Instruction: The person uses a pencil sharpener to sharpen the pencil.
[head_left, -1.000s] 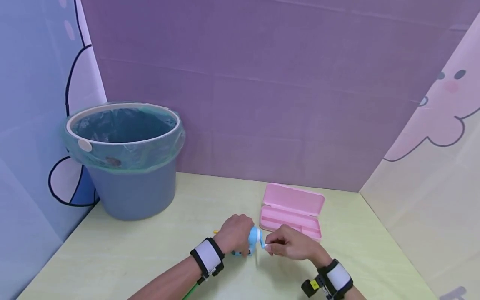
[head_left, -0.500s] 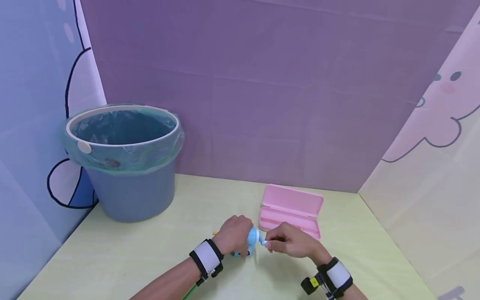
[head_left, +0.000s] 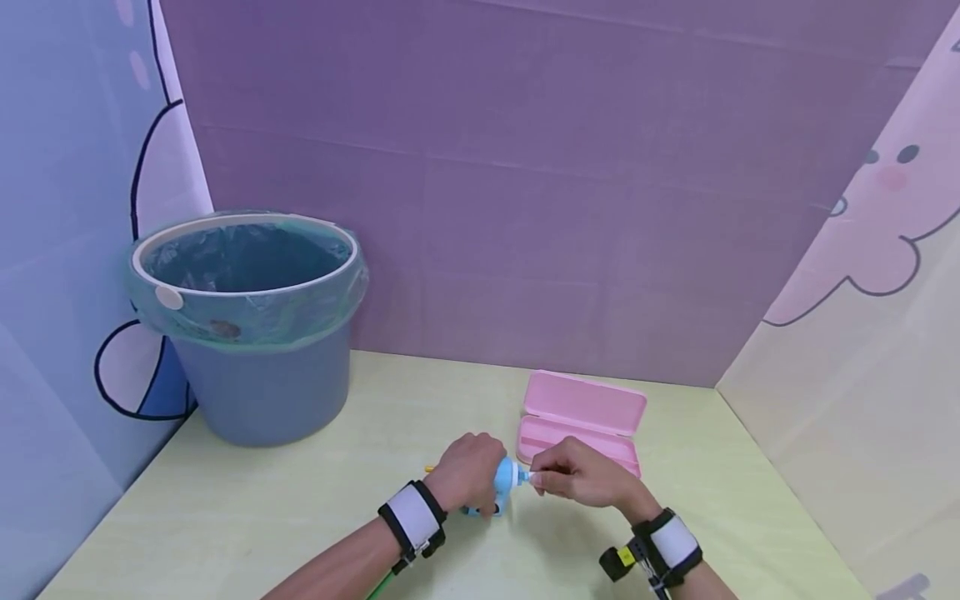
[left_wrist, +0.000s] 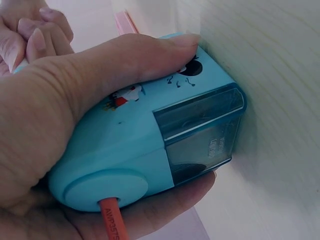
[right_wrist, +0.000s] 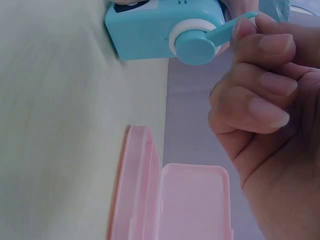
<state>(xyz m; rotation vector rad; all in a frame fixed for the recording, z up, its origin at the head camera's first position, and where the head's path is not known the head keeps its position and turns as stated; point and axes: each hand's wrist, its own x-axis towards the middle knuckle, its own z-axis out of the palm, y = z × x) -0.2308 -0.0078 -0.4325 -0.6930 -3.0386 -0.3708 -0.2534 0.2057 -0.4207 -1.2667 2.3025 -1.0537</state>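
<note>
My left hand (head_left: 468, 472) grips a light blue crank pencil sharpener (left_wrist: 125, 142) standing on the table, its thumb across the printed face and fingers on the opposite side. An orange-red pencil (left_wrist: 114, 220) sticks out of the round hole in the sharpener's end. On the other end, the thumb and forefinger of my right hand (head_left: 588, 475) pinch the tip of the blue crank handle (right_wrist: 220, 35). The sharpener has a clear dark shavings drawer (left_wrist: 202, 135). The pencil's point is hidden inside.
Just behind my right hand lies an open pink pencil case (head_left: 585, 403). A blue bucket (head_left: 258, 379) with a green bag liner stands at the back left. A purple backdrop (head_left: 480, 192) rises at the table's (head_left: 187, 533) far edge.
My right hand has moved slightly up and away from me, turning the crank handle from pointing down towards pointing sideways. My left hand keeps its hold on the sharpener.
</note>
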